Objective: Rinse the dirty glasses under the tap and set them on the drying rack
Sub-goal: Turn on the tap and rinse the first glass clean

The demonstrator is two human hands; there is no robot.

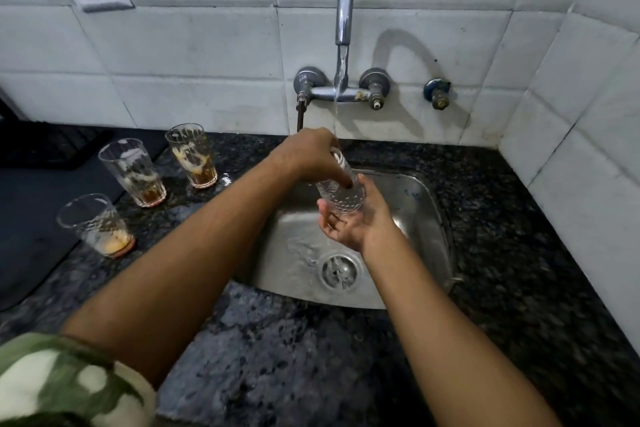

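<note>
**One glass under the tap, three still waiting**

At centre frame, your left hand [311, 156] grips the glass [341, 189] from above in the running stream over the sink [415, 204], your right hand [349, 222] cupped open beneath its base. Three dirty glasses [133, 172] stand at left beside the dark, bare drying rack [41, 146].

Both arms extended forward, hands meeting at centre.
Left hand [313, 158] palm down, fingers curled around the glass [341, 189] from above; right hand [349, 218] palm up beneath it, fingers loosely spread, cupping its base; left sleeve [65, 381] at upper arm.
</note>
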